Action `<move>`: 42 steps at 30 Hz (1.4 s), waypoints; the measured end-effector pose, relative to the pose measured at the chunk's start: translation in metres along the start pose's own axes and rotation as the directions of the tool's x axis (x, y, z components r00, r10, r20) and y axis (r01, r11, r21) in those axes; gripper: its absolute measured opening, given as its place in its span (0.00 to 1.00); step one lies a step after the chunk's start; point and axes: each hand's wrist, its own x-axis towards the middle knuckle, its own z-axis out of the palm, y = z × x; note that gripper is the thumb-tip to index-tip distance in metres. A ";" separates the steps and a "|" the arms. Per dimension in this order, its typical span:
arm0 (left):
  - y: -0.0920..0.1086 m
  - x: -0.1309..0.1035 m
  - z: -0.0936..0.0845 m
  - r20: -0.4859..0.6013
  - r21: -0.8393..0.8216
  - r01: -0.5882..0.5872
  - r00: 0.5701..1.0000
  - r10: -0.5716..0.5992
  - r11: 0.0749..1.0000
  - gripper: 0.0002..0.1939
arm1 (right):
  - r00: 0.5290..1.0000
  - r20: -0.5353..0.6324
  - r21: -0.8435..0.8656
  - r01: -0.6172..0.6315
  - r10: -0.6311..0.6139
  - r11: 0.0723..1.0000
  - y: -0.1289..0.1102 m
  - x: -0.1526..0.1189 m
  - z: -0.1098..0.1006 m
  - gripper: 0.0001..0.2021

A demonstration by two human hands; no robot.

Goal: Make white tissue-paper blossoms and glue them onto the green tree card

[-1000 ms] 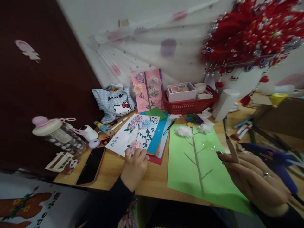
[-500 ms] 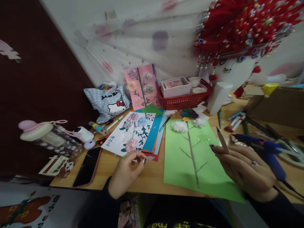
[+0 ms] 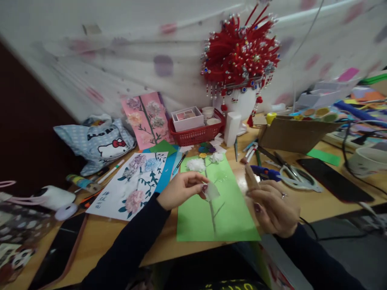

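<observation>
My left hand pinches a small, thin white paper piece between thumb and fingertips, above the light green sheet. On that sheet a grey-brown branch with side twigs is drawn. Two ruffled white flowers, a larger one and a smaller one, sit near its top. Wet, shiny glue spots show right of the stem. My right hand is closed around a flat, pointed tan stick, tip upward, over the sheet's right edge. Motion blurs this hand slightly.
A blue glue gun and scissors lie beyond my right hand. At left are a white flower picture and a phone. Behind stand a red basket, a white bottle and a cardboard box.
The view has swung to the right. My left hand has moved over the green sheet with the paper piece. My right hand still holds the stick, its fingers now more curled.
</observation>
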 end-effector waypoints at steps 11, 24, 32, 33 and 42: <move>-0.035 0.079 0.005 0.018 0.016 -0.068 0.998 0.067 0.998 0.08 | 0.807 0.113 0.251 -0.588 0.579 0.769 0.010 0.004 0.025 0.15; -0.026 0.057 0.020 -0.109 0.215 -0.204 0.967 0.231 0.955 0.10 | 0.654 0.280 0.364 -0.750 0.703 0.552 0.011 0.026 0.055 0.08; -0.039 0.060 0.024 -0.096 -0.097 -0.163 0.983 0.154 0.982 0.21 | 0.594 0.284 0.606 -0.720 0.753 0.339 0.011 0.024 0.055 0.08; -0.039 0.061 0.024 -0.103 -0.151 -0.166 0.983 0.151 0.975 0.20 | 0.586 0.289 0.611 -0.722 0.757 0.326 0.011 0.024 0.055 0.08; -0.035 0.060 0.029 -0.171 -0.347 -0.133 0.982 0.077 0.929 0.14 | 0.627 0.240 0.609 -0.692 0.741 0.388 0.010 0.021 0.054 0.08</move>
